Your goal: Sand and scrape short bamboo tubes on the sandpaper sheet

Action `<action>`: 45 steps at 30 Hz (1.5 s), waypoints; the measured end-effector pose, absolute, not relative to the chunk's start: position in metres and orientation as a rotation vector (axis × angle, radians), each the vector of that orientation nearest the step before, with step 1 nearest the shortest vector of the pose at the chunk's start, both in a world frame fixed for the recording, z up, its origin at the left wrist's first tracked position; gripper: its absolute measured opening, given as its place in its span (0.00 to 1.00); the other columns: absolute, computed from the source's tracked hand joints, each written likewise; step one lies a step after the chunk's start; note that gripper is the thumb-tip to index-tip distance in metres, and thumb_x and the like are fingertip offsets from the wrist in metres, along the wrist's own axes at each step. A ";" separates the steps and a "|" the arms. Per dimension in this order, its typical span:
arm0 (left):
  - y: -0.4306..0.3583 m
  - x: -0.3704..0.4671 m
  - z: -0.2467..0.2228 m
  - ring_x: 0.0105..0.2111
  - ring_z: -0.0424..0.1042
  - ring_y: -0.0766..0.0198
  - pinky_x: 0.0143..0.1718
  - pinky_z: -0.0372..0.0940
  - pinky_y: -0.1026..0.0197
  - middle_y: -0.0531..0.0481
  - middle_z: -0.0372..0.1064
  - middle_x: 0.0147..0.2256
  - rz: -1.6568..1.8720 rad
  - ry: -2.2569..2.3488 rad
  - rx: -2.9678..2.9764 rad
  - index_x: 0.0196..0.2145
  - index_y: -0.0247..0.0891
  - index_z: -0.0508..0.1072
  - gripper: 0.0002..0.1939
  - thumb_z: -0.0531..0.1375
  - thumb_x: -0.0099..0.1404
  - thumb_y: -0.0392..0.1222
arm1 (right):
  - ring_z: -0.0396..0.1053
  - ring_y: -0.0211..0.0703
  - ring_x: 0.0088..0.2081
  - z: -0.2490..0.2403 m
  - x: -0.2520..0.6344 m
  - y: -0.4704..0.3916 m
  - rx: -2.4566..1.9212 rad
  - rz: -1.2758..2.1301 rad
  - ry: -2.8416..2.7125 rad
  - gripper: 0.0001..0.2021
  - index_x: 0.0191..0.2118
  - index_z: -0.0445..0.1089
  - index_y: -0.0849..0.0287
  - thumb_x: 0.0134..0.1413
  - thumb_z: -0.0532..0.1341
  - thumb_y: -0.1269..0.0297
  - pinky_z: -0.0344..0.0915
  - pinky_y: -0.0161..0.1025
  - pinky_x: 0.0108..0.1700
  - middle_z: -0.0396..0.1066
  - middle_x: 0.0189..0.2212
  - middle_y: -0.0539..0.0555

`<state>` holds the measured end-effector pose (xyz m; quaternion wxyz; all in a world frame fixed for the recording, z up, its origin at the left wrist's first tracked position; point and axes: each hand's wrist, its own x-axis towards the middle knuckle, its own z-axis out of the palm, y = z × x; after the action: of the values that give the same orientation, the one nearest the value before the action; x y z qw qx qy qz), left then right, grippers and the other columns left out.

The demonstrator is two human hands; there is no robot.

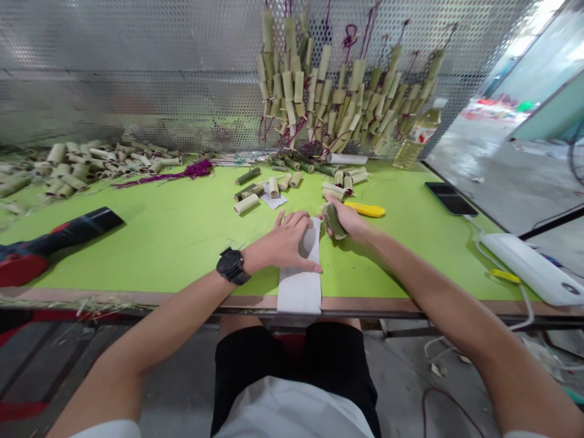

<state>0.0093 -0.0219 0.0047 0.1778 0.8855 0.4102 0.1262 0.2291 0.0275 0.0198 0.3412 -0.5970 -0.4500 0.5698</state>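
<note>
My left hand (292, 240), with a black watch on its wrist, lies with fingers apart on a white paper-like strip (298, 292). That strip runs from the table's front edge towards the middle. Just to the right of the strip's far end, my right hand (349, 220) is closed around a short green bamboo piece (334, 221). Beyond the right hand sit a few cut bamboo tubes (336, 190). A yellow utility knife (365, 209) lies beside its knuckles.
Bamboo tubes are heaped at far left (73, 173), near a purple string bundle (198, 169). A red-and-black power tool (64, 240) rests at left. At right are an oil bottle (418, 137), a phone (451, 199) and a white power bank (531, 267). Strung bamboo (356, 91) hangs on perforated metal.
</note>
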 end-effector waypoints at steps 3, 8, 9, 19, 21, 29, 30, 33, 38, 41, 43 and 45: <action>-0.022 0.009 0.004 0.80 0.54 0.26 0.83 0.34 0.25 0.29 0.59 0.76 0.345 1.163 2.504 0.65 0.44 0.67 0.53 0.72 0.57 0.83 | 0.69 0.44 0.19 0.018 0.232 0.029 -1.534 1.490 -1.220 0.30 0.30 0.70 0.52 0.82 0.56 0.38 0.65 0.40 0.23 0.75 0.20 0.55; -0.023 0.009 0.005 0.78 0.58 0.26 0.83 0.32 0.24 0.31 0.62 0.75 0.296 1.170 2.479 0.69 0.45 0.64 0.55 0.70 0.59 0.84 | 0.71 0.47 0.20 0.018 0.239 0.037 -1.590 1.390 -1.271 0.31 0.32 0.73 0.51 0.79 0.55 0.32 0.65 0.42 0.23 0.78 0.22 0.58; -0.023 0.008 0.006 0.78 0.59 0.27 0.83 0.31 0.25 0.31 0.63 0.75 0.280 1.170 2.470 0.70 0.45 0.63 0.56 0.70 0.60 0.84 | 0.71 0.48 0.20 0.017 0.241 0.039 -1.595 1.366 -1.292 0.31 0.33 0.74 0.51 0.79 0.54 0.31 0.65 0.42 0.23 0.80 0.23 0.58; -0.025 0.008 0.014 0.78 0.58 0.29 0.82 0.34 0.23 0.33 0.61 0.78 0.133 1.180 2.479 0.72 0.44 0.65 0.53 0.61 0.66 0.86 | 0.73 0.50 0.31 0.004 0.245 0.042 -1.648 0.673 -1.990 0.35 0.28 0.71 0.54 0.85 0.47 0.39 0.64 0.44 0.35 0.79 0.29 0.61; -0.025 0.009 0.015 0.77 0.60 0.31 0.82 0.34 0.24 0.33 0.64 0.76 0.136 1.174 2.490 0.72 0.43 0.66 0.52 0.60 0.67 0.85 | 0.73 0.51 0.34 0.006 0.241 0.039 -1.665 0.356 -2.142 0.32 0.28 0.72 0.55 0.85 0.49 0.47 0.62 0.45 0.38 0.80 0.32 0.63; -0.025 0.010 0.016 0.70 0.68 0.32 0.79 0.48 0.32 0.33 0.70 0.71 0.121 1.163 2.527 0.64 0.41 0.73 0.49 0.60 0.66 0.86 | 0.74 0.51 0.41 0.009 0.229 0.039 -1.612 -0.063 -2.465 0.24 0.39 0.83 0.61 0.81 0.52 0.60 0.56 0.45 0.37 0.82 0.43 0.65; -0.024 0.010 0.017 0.69 0.68 0.32 0.78 0.49 0.32 0.33 0.71 0.70 0.121 1.163 2.526 0.64 0.42 0.73 0.49 0.60 0.66 0.86 | 0.73 0.51 0.40 0.010 0.230 0.039 -1.608 -0.061 -2.469 0.24 0.39 0.83 0.61 0.81 0.52 0.61 0.56 0.45 0.37 0.82 0.43 0.65; -0.024 0.010 0.017 0.70 0.68 0.31 0.78 0.50 0.32 0.34 0.72 0.70 0.112 1.162 2.512 0.64 0.42 0.73 0.49 0.62 0.65 0.86 | 0.72 0.50 0.39 0.010 0.232 0.038 -1.583 -0.016 -2.503 0.23 0.38 0.82 0.61 0.80 0.52 0.61 0.56 0.45 0.37 0.82 0.41 0.64; -0.023 0.010 0.015 0.70 0.68 0.29 0.76 0.52 0.33 0.34 0.72 0.71 0.133 1.149 2.522 0.64 0.42 0.73 0.49 0.63 0.65 0.86 | 0.71 0.49 0.35 0.011 0.232 0.038 -1.624 -0.034 -2.509 0.26 0.36 0.81 0.62 0.80 0.50 0.61 0.53 0.46 0.35 0.82 0.38 0.63; -0.022 0.009 0.013 0.70 0.68 0.29 0.75 0.54 0.33 0.33 0.72 0.70 0.165 1.164 2.523 0.63 0.42 0.74 0.48 0.62 0.65 0.85 | 0.70 0.49 0.34 0.011 0.230 0.039 -1.626 -0.045 -2.485 0.26 0.34 0.81 0.62 0.80 0.50 0.61 0.52 0.46 0.34 0.81 0.37 0.65; -0.021 0.009 0.012 0.70 0.69 0.29 0.75 0.54 0.33 0.34 0.73 0.69 0.169 1.177 2.513 0.62 0.43 0.74 0.47 0.62 0.65 0.85 | 0.69 0.49 0.33 0.010 0.231 0.037 -1.588 -0.044 -2.469 0.26 0.34 0.81 0.61 0.79 0.51 0.60 0.52 0.46 0.34 0.81 0.36 0.65; -0.021 0.009 0.012 0.69 0.69 0.30 0.75 0.53 0.33 0.35 0.74 0.68 0.171 1.183 2.512 0.62 0.43 0.74 0.46 0.62 0.65 0.85 | 0.69 0.49 0.32 0.008 0.233 0.034 -1.548 -0.040 -2.461 0.25 0.33 0.81 0.60 0.78 0.52 0.59 0.51 0.46 0.34 0.81 0.35 0.64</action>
<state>0.0090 -0.0207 0.0116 0.1789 0.8884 0.4185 0.0606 0.2326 0.0336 0.0076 0.1169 -0.5287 -0.8406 -0.0136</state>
